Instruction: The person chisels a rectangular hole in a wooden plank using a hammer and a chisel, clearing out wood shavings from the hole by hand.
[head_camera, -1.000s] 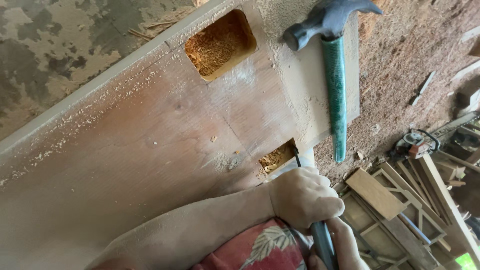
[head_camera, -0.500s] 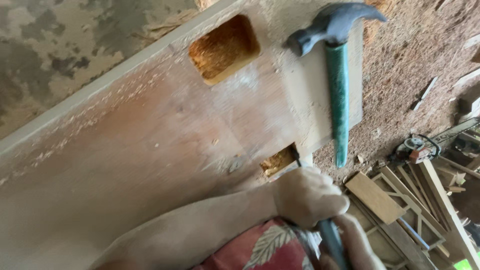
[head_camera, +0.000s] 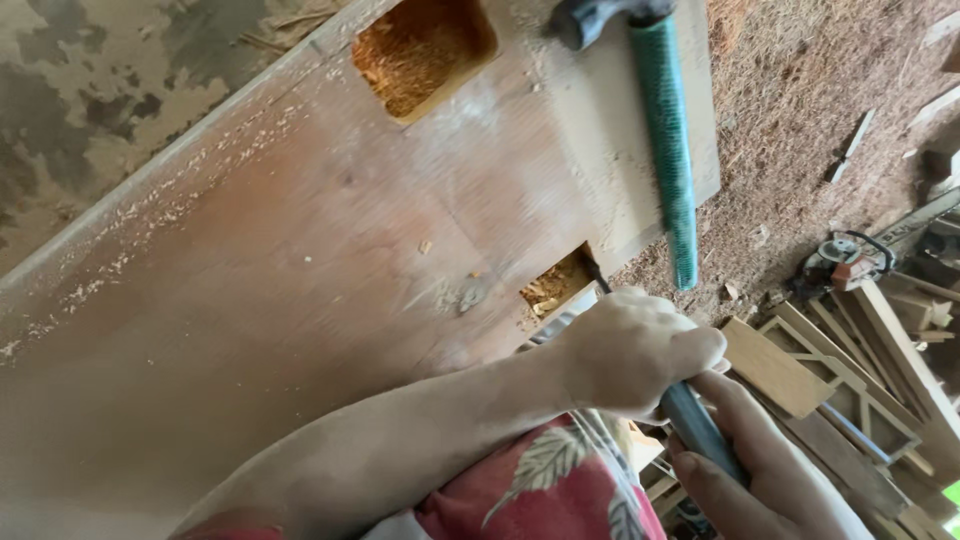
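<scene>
Head view: left hand (head_camera: 635, 350) fisted tight round chisel (head_camera: 690, 420), blade tip set in small notch mortise (head_camera: 553, 287) at edge of big plank (head_camera: 300, 300); right hand (head_camera: 760, 470) low at frame corner, touching chisel handle, grip unclear. Green-handled claw hammer (head_camera: 665, 150) lying on plank beside sawdust-filled square mortise (head_camera: 420, 50). Chopping the notch, apparently; next likely needs hammer taken up, chisel kept steady.

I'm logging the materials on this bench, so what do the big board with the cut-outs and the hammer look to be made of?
The board looks like solid, unfinished reddish-brown wood: a matte face, shavings scattered on it and raw fibrous chips in the rectangular cut-out. The hammer seems to have a dark metal head and a green textured handle, likely rubber or plastic grip; its core cannot be told.
</scene>
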